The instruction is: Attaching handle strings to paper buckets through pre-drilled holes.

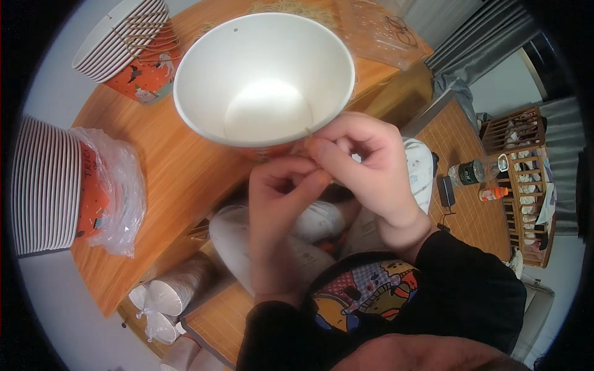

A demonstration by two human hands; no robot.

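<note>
A large white paper bucket [266, 74] with an orange outside stands at the table's edge, its mouth tilted toward me. One small hole shows in its far wall, just under the rim. At the near rim my right hand [365, 161] is closed in a pinch, and a short tan bit of cord [309, 131] shows by its fingertips. Close below the rim, my left hand [278, 195] is pinched too, its fingertips meeting the right hand's. What lies between the left fingers is hidden.
Nested buckets with cord handles [145, 37] stand at the back left. Another tall stack [46, 185] in clear plastic [117, 191] is at the left. Loose tan cords [291, 8] and a clear plastic bag [377, 31] lie behind the bucket. Wrapped white cups [173, 294] sit below the table.
</note>
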